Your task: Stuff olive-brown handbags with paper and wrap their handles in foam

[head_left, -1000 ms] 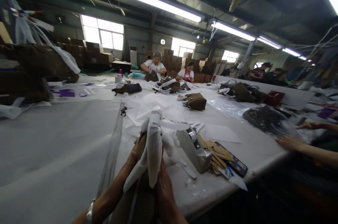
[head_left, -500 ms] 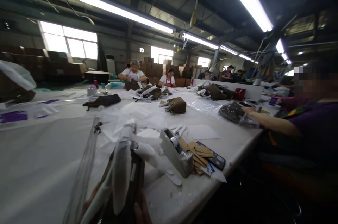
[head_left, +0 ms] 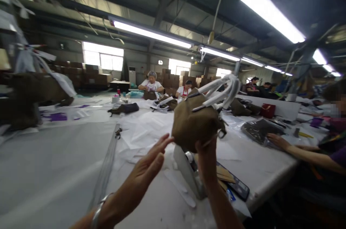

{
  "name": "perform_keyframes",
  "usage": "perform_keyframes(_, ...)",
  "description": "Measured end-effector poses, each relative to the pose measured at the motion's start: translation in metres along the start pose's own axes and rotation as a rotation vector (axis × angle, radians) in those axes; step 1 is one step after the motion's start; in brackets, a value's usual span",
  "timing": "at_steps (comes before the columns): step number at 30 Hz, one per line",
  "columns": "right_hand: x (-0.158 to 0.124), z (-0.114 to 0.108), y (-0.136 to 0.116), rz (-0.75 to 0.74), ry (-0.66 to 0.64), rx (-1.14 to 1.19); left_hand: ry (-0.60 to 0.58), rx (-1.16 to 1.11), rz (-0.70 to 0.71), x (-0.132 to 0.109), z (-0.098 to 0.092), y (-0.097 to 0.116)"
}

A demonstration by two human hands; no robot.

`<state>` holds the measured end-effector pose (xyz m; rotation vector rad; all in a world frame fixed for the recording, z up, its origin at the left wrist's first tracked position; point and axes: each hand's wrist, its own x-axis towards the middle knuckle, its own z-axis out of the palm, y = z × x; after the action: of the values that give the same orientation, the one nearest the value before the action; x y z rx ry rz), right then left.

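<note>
An olive-brown handbag [head_left: 194, 121] with white-wrapped handles is held up over the table, tilted, its handles pointing up and to the right. My right hand [head_left: 207, 157] grips it from below at its lower right side. My left hand [head_left: 148, 166] is open, fingers stretched out, its fingertips close to the bag's left side; whether they touch it I cannot tell. Beneath the bag stands a grey tape dispenser [head_left: 183, 169], partly hidden by the bag and my right hand. Metal hardware [head_left: 222, 130] hangs at the bag's right side.
Brown card pieces [head_left: 225, 174] and a phone [head_left: 238, 184] lie right of the dispenser. White wrapping sheets [head_left: 143, 124] spread over the table [head_left: 62, 160]. More bags [head_left: 40, 88] stand at left. At right, a co-worker's hand [head_left: 278, 142] touches a plastic-wrapped dark item [head_left: 255, 130].
The handbag has risen from the near table edge to above the tape dispenser, in my right hand. My left hand is now apart from the right, fingers extended. The view has shifted left.
</note>
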<state>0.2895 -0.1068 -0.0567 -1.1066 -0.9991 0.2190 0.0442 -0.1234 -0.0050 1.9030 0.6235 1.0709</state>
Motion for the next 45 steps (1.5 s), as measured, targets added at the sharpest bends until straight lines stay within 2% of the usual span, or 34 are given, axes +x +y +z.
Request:
perform_keyframes(2,0.027,-0.006,0.01,0.26,-0.002,0.066,-0.075,0.002,-0.037,-0.007,0.004,0.004)
perform_keyframes(3,0.031,-0.01,0.015,0.327,-0.023,0.054,-0.094,0.016,-0.055,-0.013,0.003,0.002)
perform_keyframes(5,0.023,-0.017,0.023,0.365,-0.047,0.002,-0.114,0.045,-0.085,-0.029,-0.004,-0.009)
perform_keyframes(7,0.0,-0.018,0.025,0.236,-0.146,-0.182,-0.135,0.081,-0.118,-0.047,-0.019,-0.025)
perform_keyframes(10,-0.041,0.003,0.016,0.04,-0.48,-0.181,-0.174,0.13,-0.201,-0.07,-0.053,-0.052)
perform_keyframes(12,-0.064,0.034,0.005,-0.085,-0.733,-0.124,-0.152,0.132,-0.282,-0.084,-0.083,-0.073)
perform_keyframes(14,-0.083,0.073,-0.004,-0.174,-0.913,-0.053,-0.078,0.095,-0.375,-0.096,-0.117,-0.096)
perform_keyframes(16,-0.098,0.115,-0.007,-0.209,-1.04,0.013,0.042,0.012,-0.466,-0.107,-0.15,-0.121)
perform_keyframes(19,-0.115,0.18,0.004,-0.158,-1.158,0.06,0.279,-0.2,-0.551,-0.117,-0.188,-0.152)
perform_keyframes(22,-0.129,0.251,0.026,-0.086,-1.175,0.108,0.443,-0.406,-0.582,-0.121,-0.204,-0.168)
perform_keyframes(26,-0.146,0.342,0.052,-0.089,-1.104,0.113,0.551,-0.581,-0.635,-0.12,-0.2,-0.17)
perform_keyframes(28,-0.155,0.374,0.062,-0.104,-1.093,0.121,0.628,-0.646,-0.666,-0.12,-0.201,-0.168)
perform_keyframes(30,-0.164,0.393,0.072,-0.136,-1.066,0.114,0.593,-0.577,-0.765,-0.119,-0.214,-0.167)
perform_keyframes(32,-0.171,0.399,0.084,-0.178,-1.06,0.112,0.483,-0.353,-0.892,-0.117,-0.249,-0.168)
perform_keyframes(33,-0.173,0.399,0.09,-0.195,-1.078,0.123,0.447,-0.206,-0.939,-0.116,-0.275,-0.17)
perform_keyframes(34,-0.174,0.397,0.095,-0.201,-1.105,0.14,0.481,-0.112,-0.946,-0.114,-0.306,-0.174)
perform_keyframes(36,-0.175,0.393,0.102,-0.201,-1.156,0.177,0.623,0.129,-0.952,-0.112,-0.379,-0.187)
perform_keyframes(38,-0.173,0.39,0.104,-0.205,-1.172,0.191,0.764,0.392,-0.979,-0.113,-0.454,-0.208)
perform_keyframes(40,-0.171,0.39,0.103,-0.225,-1.178,0.189,0.861,0.615,-1.009,-0.119,-0.516,-0.232)
perform_keyframes(42,-0.17,0.391,0.1,-0.242,-1.178,0.173,0.922,0.797,-1.004,-0.129,-0.561,-0.257)
perform_keyframes(45,-0.17,0.391,0.096,-0.248,-1.165,0.132,0.941,0.997,-0.949,-0.144,-0.602,-0.288)
